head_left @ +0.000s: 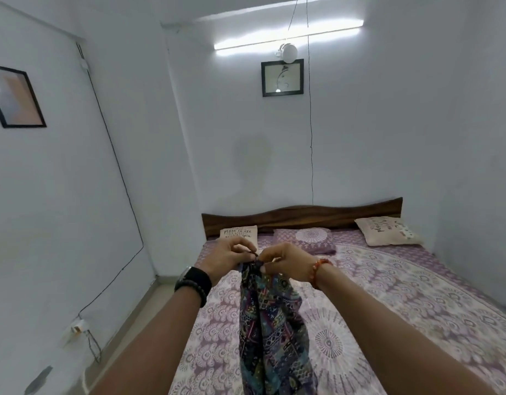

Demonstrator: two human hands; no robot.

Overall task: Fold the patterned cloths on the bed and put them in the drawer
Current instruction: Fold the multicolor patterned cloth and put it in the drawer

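While held above bed (388, 295) | left hand (226, 256) + right hand (289, 263) both pinch patterned cloth (269, 323) top edge | cloth hangs down

One head camera, looking forward and down along the bed (388, 295) toward the headboard (303, 216). Hands sit close below.

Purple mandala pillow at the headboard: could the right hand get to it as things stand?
Probably not yet. The right hand and left hand both pinch the top of the dark patterned cloth. Nothing lies on the bedspread before the purple pillow, so once freed, the way looks open.
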